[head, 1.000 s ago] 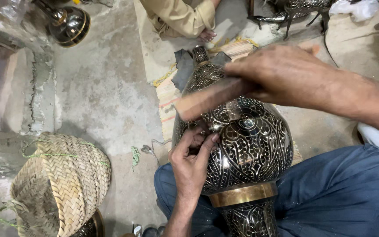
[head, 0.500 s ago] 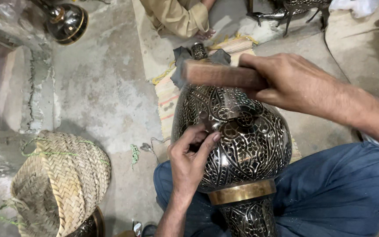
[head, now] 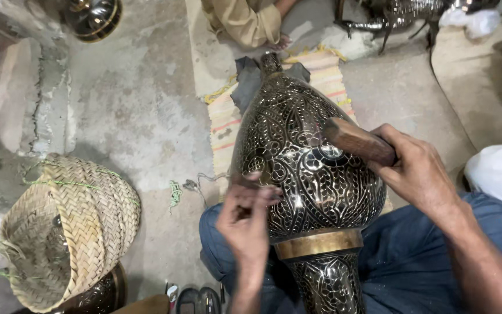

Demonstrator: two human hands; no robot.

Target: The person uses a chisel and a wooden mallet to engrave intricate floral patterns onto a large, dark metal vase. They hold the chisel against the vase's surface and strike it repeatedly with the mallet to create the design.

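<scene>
Right hand point(head: 419, 174) closed around a wooden mallet point(head: 358, 141), its head resting on the engraved metal vase point(head: 309, 168). Left hand point(head: 245, 221), at 7 o'clock of the vase body, fingers pinched narrow on a small tool I cannot make out. Woven basket point(head: 71, 227) lies at 9 o'clock.

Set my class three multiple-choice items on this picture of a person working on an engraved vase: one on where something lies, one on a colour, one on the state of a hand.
1. Where does the woven basket lie?
A. left of the vase
B. on the vase
C. right of the vase

2. What colour is the band around the vase?
A. red
B. brass-gold
C. white

3. What is the right hand doing?
A. lying flat on the floor
B. hanging empty
C. gripping a wooden mallet

Answers: 1 A, it sits on the concrete floor at the left; 2 B, it shines golden below the belly; 3 C, the fingers wrap the wood above the vase.
</scene>
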